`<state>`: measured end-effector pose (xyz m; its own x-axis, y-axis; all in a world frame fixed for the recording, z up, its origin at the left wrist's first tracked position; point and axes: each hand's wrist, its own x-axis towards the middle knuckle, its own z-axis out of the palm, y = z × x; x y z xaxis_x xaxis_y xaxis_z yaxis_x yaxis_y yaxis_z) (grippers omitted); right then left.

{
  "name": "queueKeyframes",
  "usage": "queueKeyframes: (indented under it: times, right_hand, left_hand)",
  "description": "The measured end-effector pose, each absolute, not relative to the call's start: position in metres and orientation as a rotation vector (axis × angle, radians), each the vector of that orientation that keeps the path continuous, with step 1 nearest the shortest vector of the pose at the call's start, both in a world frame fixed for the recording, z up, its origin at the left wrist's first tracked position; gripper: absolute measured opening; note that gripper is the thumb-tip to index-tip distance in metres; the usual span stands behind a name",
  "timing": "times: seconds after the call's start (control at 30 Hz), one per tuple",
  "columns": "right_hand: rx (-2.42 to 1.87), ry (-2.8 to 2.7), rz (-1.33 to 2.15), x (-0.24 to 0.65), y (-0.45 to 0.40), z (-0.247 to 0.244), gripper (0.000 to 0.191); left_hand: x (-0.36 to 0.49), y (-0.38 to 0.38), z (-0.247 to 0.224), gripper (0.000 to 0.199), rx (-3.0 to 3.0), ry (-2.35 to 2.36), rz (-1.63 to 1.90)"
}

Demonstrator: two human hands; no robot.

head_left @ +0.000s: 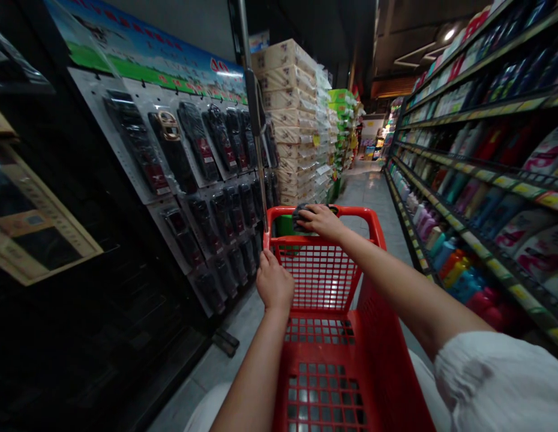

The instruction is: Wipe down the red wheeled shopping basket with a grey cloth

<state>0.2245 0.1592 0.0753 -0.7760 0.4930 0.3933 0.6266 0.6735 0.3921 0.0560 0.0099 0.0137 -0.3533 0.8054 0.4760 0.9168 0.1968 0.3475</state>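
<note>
A red plastic shopping cart (321, 351) with grid panels fills the middle of the view, close to my body. My right hand (326, 223) reaches across to its top bar at the far end. Under those fingers is a bunched dark grey cloth (300, 217), held against the bar. My left hand (275, 283) is closed round the cart's left side edge, lower and nearer to me; the fingertips are partly hidden. A thin metal pole (261, 174) rises just beyond that hand, and I cannot tell whether it touches the cart.
Packaged belts (195, 141) hang on a display rack to the left. Behind it stand tall stacks of wrapped beige packs (288, 120) and green packs (344, 114). Shelves of bottles (468, 198) line the right side. A tiled aisle floor (364, 183) runs ahead between them.
</note>
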Motion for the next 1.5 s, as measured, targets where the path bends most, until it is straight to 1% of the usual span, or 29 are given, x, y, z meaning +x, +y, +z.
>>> queueKeyframes:
  times: [0.1, 0.27, 0.47, 0.73, 0.93, 1.03, 1.23, 1.4, 1.5]
  right_hand:
    - [-0.913, -2.632, -0.760, 0.258, 0.164, 0.075, 0.040]
    - [-0.948, -2.623, -0.728, 0.304, 0.172, 0.075, 0.040]
    - [-0.922, -2.654, -0.897, 0.335, 0.177, 0.070, 0.044]
    - [-1.000, -2.677, -0.921, 0.353, 0.171, 0.076, 0.043]
    - [-1.254, -2.705, -0.950, 0.347, 0.161, 0.092, 0.039]
    - [-1.364, -2.702, -0.875, 0.345, 0.158, 0.100, 0.038]
    - [-1.638, -2.592, -0.577, 0.363, 0.155, 0.109, 0.026]
    - [-1.648, -2.518, -0.423, 0.378, 0.143, 0.102, 0.035]
    - [-1.624, -2.515, -0.379, 0.379, 0.130, 0.096, 0.034]
  left_hand:
    - [0.056, 0.010, 0.016, 0.062, -1.671, -2.287, -0.861]
    - [0.057, 0.008, 0.020, 0.063, -1.687, -2.320, -0.828]
    - [0.057, 0.009, 0.020, 0.064, -1.693, -2.311, -0.819]
    - [0.057, 0.009, 0.022, 0.062, -1.686, -2.319, -0.805]
    - [0.056, 0.011, 0.022, 0.062, -1.680, -2.319, -0.799]
    - [0.056, 0.011, 0.021, 0.063, -1.687, -2.307, -0.801]
    - [0.055, 0.011, 0.023, 0.062, -1.703, -2.295, -0.824]
    - [0.056, 0.012, 0.024, 0.061, -1.698, -2.301, -0.832]
    - [0.058, 0.010, 0.027, 0.062, -1.693, -2.322, -0.796]
